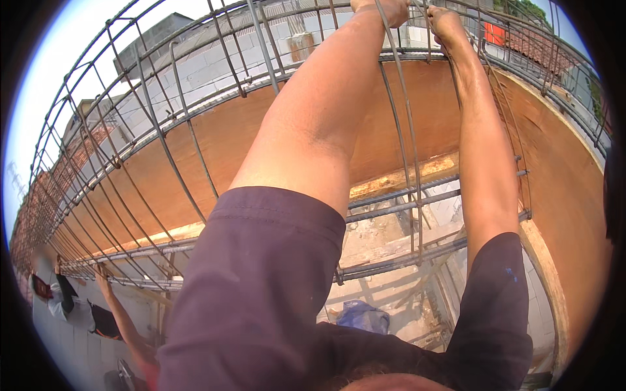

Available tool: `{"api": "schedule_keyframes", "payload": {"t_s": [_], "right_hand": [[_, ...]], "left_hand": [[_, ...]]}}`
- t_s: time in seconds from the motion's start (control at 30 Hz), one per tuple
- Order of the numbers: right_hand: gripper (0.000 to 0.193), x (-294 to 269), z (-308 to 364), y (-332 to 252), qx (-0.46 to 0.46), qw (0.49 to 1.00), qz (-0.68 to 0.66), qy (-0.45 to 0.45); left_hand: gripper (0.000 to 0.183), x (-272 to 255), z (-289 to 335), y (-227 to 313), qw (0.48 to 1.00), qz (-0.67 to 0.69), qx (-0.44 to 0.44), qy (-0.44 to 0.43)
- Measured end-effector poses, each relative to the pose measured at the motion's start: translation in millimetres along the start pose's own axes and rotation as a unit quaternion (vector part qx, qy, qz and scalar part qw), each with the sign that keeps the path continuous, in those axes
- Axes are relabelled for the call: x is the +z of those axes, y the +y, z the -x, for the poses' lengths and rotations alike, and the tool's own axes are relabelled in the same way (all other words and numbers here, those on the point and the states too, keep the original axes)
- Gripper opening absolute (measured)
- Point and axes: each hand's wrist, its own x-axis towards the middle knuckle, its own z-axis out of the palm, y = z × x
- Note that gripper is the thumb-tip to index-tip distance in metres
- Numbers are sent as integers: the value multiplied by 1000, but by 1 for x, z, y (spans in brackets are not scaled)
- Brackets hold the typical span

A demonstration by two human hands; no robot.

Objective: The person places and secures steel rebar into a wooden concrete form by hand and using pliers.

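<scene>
Both my arms reach up to a long cage of steel rebar [166, 146] beside an orange-brown plywood board [261, 137]. My left hand [390, 10], partly cut off by the upper edge, is closed around a thin bent rebar stirrup [405, 98] that hangs down from the cage's top bars. Just right of it, my right hand [447, 27] is closed on steel at the same top bars; its fingers are partly hidden, and it seems to grip a stirrup leg. Lower down, thick horizontal bars [437, 195] run behind my forearms, with the stirrup legs reaching to them.
At lower left a person [75, 306] holds the cage from below, and another person's raised arm [124, 319] reaches it too. A second plywood board [567, 189] curves down the right side. Far below lie a blue plastic bag [365, 316] and timber. Behind stands a pale block wall [208, 62].
</scene>
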Motion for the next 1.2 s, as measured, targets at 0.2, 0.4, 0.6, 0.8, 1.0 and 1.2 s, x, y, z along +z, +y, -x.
{"api": "schedule_keyframes", "payload": {"t_s": [0.2,0.4,0.6,0.8,1.0,1.2], "right_hand": [[29,-6,24,-24,10,998,55,35],[34,-38,29,-53,94,986,77,-119],[40,-166,254,-158,-165,953,254,25],[48,-213,450,-134,-162,867,242,405],[64,-190,503,-136,-317,868,332,187],[47,-121,399,-24,-248,938,226,84]], "left_hand": [[36,-19,-4,29,1000,10,9,23],[37,-12,8,10,999,32,-20,14],[37,-10,-7,16,999,38,-18,22],[38,-4,16,-17,999,6,-44,0],[38,-6,11,-9,999,2,-53,4],[39,-28,-16,14,999,13,-38,26]]}}
